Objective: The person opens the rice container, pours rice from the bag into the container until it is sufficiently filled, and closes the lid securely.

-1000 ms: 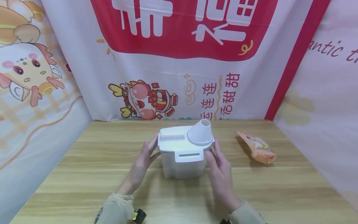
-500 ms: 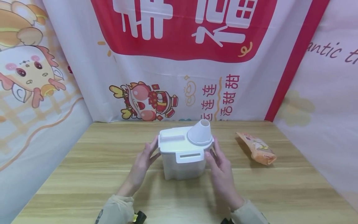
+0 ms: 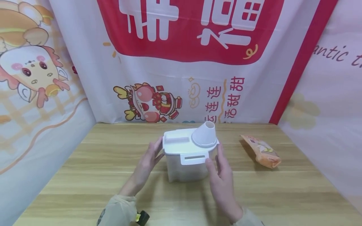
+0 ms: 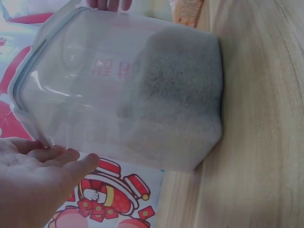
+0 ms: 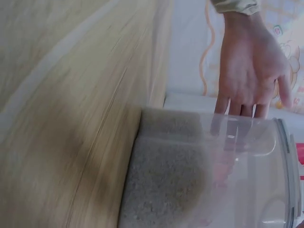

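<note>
A clear plastic storage container (image 3: pixel 185 171) with a white lid (image 3: pixel 176 142) stands upright on the table. A white cone-shaped cap (image 3: pixel 203 136) sits on the lid's right part, and a white latch (image 3: pixel 194 158) hangs at its front. Grey granular material (image 4: pixel 178 78) fills its lower part. My left hand (image 3: pixel 145 164) touches the left side near the lid, fingers mostly straight. On the opposite side my right hand (image 3: pixel 222 180) rests with extended fingers, its thumb close to the latch's right end. In the left wrist view only the right fingertips (image 4: pixel 111 4) show.
An orange packet (image 3: pixel 263 152) lies to the right on the wooden table (image 3: pixel 113 163). A printed cloth (image 3: pixel 93 72) hangs behind the table, with more printed cloth at both sides. A black and yellow object (image 3: pixel 142 217) is by the left sleeve.
The head view has shifted slightly. My right thumb has moved a little left, closer to the latch. The container stays upright in the same place between both hands.
</note>
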Available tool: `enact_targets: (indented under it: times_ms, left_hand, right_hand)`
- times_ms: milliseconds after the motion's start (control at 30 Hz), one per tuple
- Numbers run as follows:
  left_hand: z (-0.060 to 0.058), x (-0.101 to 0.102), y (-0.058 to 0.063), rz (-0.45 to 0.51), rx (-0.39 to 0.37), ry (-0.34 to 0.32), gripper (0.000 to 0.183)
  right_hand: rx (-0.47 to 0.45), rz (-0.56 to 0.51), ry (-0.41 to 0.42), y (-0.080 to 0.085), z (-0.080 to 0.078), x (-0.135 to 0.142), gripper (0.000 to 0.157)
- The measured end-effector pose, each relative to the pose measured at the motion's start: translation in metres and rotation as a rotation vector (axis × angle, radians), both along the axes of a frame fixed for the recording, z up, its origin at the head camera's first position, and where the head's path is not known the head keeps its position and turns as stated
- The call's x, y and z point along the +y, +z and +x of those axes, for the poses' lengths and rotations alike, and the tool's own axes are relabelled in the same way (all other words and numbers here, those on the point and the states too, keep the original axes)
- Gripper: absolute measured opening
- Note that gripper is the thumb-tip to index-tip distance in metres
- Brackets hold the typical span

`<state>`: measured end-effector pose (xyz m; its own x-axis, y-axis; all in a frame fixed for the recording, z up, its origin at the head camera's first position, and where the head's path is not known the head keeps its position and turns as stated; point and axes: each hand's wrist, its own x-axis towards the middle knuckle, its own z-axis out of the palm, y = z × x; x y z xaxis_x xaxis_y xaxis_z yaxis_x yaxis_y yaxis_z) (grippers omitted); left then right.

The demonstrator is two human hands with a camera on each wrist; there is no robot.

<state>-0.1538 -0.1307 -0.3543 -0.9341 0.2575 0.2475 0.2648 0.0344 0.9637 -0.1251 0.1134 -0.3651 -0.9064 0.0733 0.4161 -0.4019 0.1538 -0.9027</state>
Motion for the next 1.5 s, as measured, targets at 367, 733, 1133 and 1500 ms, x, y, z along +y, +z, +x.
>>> enact_targets:
  times_ms: [367, 733, 1133, 1500]
  left_hand:
    - [0.0, -0.001, -0.003, -0.005, -0.029, 0.022, 0.071]
    - [-0.001, 0.0, -0.007, 0.056, 0.03, 0.09, 0.07]
    - [-0.002, 0.005, -0.014, 0.249, 0.086, 0.115, 0.068]
    - [0.002, 0.011, -0.02, 0.174, 0.093, 0.175, 0.07]
  right_hand:
    - [-0.074, 0.02, 0.052, 0.007, -0.004, 0.002, 0.068]
    - [-0.143, 0.07, 0.079, 0.025, -0.025, 0.007, 0.064]
    - [-0.191, -0.049, 0.153, 0.03, -0.048, 0.005, 0.06]
    - [-0.283, -0.02, 0.149, 0.03, -0.074, 0.006, 0.059]
